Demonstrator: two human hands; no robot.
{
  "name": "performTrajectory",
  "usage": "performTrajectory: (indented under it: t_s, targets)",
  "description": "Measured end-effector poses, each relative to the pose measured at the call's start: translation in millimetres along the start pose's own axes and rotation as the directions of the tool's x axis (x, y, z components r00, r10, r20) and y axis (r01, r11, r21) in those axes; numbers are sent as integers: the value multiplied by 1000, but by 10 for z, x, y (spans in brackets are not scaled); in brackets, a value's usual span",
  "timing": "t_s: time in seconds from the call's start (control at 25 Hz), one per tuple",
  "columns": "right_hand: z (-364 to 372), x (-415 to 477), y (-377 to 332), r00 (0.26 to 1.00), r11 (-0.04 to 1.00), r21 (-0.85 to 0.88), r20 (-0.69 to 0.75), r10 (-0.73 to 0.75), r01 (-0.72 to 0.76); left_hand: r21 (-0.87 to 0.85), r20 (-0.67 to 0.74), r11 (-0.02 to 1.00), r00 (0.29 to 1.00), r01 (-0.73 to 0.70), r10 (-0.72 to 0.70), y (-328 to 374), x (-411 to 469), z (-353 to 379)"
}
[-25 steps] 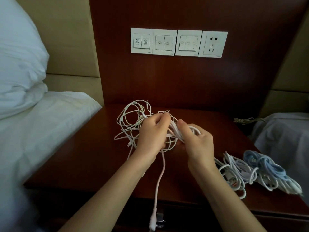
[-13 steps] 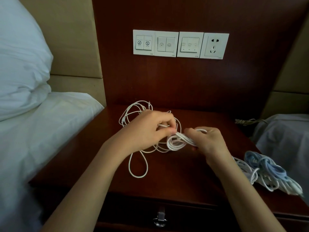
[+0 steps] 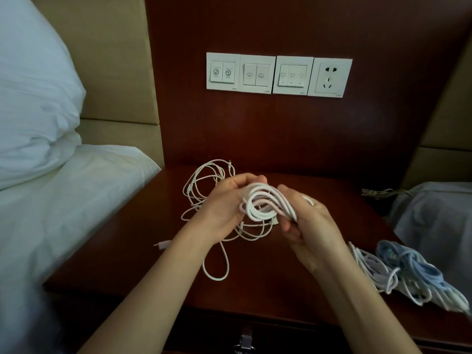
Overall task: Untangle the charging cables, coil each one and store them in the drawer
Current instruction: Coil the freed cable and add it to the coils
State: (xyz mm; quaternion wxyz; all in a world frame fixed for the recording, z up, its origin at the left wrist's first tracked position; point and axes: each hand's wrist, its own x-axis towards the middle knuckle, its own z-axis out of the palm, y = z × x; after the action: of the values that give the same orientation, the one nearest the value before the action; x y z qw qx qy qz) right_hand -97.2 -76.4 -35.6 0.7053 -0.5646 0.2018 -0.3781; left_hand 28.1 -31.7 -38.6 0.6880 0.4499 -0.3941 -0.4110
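Observation:
Above the dark wooden nightstand point(image 3: 143, 256) my right hand point(image 3: 311, 231) grips a coil of white cable point(image 3: 265, 203) of several loops. My left hand point(image 3: 227, 203) holds the coil's left side, fingers curled on its strand. The cable's loose tail point(image 3: 217, 267) loops down onto the tabletop, and its plug point(image 3: 162, 244) lies to the left. Behind my left hand sits a tangle of thin white cable point(image 3: 204, 180). A white cable bundle point(image 3: 370, 267) and a light blue one point(image 3: 408, 264) lie at the right front. The drawer's metal handle point(image 3: 245, 338) shows at the bottom edge; the drawer is shut.
A bed with white sheets point(image 3: 51, 213) and a pillow point(image 3: 33, 93) borders the nightstand on the left. A second bed point(image 3: 439, 213) lies at the right. Wall switches and a socket point(image 3: 278, 75) sit on the panel behind. A thin cord point(image 3: 383, 192) lies at the back right.
The coil between my hands has gained loops and been lifted. The tail that hung over the front edge a second ago now lies shortened on the tabletop.

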Motion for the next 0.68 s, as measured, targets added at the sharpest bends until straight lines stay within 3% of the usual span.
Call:
performTrajectory:
  t_s: [0.08, 0.16, 0.28, 0.4, 0.48, 0.56, 0.68]
  targets:
    - [-10, 15, 3, 1000, 990, 143, -2, 11, -11, -171, 52, 983, 997, 67, -59, -75, -4, 38]
    - [-28, 28, -5, 1000, 971, 237, -10, 23, -20, -216, 116, 973, 992, 78, -53, -119, -30, 79]
    - [-74, 75, -9, 990, 963, 268, -135, 38, -1, -107, 153, 994, 988, 13, 4, -147, -30, 108]
    - [-149, 126, 36, 958, 955, 295, -277, 70, 15, 124, 195, 984, 975, -132, 106, -221, -100, 188]
    - [-176, 137, 72, 927, 968, 249, -369, 73, 23, 291, 145, 928, 970, -233, 198, -266, -163, 290]
    - [-164, 137, 109, 895, 991, 119, -446, 2, 57, 420, 2, 866, 954, -272, 299, -264, -181, 370]
    - [-109, 124, 174, 868, 983, -108, -461, -182, 148, 365, -172, 912, 949, -186, 263, -241, -162, 422]
